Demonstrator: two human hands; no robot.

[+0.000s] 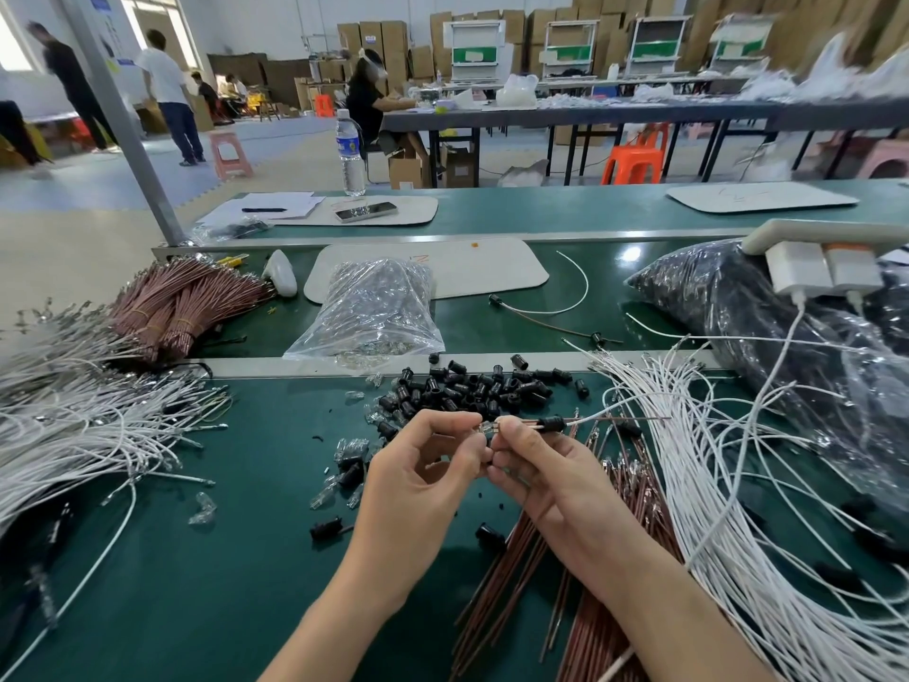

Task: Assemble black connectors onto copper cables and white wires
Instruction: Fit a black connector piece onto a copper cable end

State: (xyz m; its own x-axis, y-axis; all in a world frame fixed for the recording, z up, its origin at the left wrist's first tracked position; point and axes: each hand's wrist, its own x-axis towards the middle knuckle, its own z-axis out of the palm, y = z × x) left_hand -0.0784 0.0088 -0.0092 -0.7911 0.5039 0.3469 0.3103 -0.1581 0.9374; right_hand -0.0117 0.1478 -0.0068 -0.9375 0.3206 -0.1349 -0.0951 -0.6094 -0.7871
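**Black connector being fitted to paired leads**

A copper cable and a white wire are being pinched together by the right hand, with a black connector already threaded onto them just beyond the fingertips. A small clear piece at the lead ends is being pinched by the left hand — the fitting step appears to be in hand, and careful alignment is judged to be called for next. Loose connectors are being kept heaped on the green counter beside white wire bundles — cartons are being stored along the workshop's far wall.
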